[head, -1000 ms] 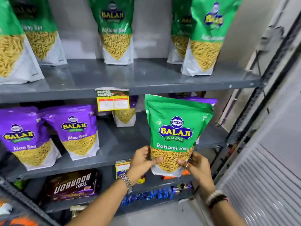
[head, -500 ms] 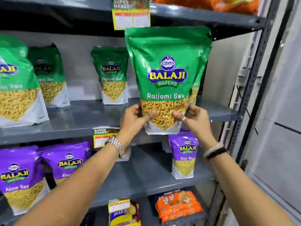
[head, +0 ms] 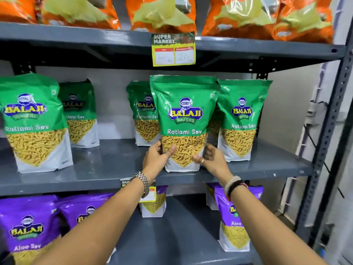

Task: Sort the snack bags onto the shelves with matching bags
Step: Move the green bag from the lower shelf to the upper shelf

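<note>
The green Ratlami Sev bag, judged light, soft and slippery-skinned, is pinched low at its sides between the left hand and right hand at the near edge of the middle shelf, where open room is left between neighbouring green bags.

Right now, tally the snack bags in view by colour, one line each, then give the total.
Green bags: 5, counting the held one, with others at far left, behind it, middle back and right.
Purple bags: at least 4, such as and; a further bag sits half hidden behind the price tag.
Orange bags: about 5, cropped at the top.
Total: about 14.
</note>
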Motion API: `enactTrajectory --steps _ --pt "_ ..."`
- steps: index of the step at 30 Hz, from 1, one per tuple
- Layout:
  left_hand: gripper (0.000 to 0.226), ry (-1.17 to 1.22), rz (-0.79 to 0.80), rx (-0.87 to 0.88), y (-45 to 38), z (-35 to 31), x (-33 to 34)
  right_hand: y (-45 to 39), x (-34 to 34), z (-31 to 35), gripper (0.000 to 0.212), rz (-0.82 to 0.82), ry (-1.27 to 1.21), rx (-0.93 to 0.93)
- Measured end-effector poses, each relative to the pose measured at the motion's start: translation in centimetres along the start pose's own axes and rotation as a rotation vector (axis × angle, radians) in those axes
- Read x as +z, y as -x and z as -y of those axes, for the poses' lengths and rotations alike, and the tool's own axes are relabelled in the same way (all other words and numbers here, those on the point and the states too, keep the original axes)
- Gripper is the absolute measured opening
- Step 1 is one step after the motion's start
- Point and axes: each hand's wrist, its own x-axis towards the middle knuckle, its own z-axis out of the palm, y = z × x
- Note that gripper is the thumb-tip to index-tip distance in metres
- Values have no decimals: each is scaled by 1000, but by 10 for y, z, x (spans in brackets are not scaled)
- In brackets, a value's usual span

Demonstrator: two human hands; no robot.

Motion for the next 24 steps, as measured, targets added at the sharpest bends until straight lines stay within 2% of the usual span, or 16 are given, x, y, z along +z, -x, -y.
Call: enactTrajectory --steps 2,4,6,9,14,24 --pt "42 16 -30 -22 -5 10 -7 1 10 -11 51 76 40 7" --pt "58 36 -50 -38 -12 19 -15 -3 21 -16 51 89 64 10" --pt "57 45 -60 -49 -16 23 -23 -10 33 -16 48 80 81 -1" --pt "40 59 -82 -39 -17 24 -37 -18 51 -13 46 85 91 -12" --pt "72 -17 -75 -20 -18 36 -54 -28 75 -9 43 104 79 -17" --pt "75 -53 -20 -40 -21 39 -69 -33 96 -8 43 94 87 -24"
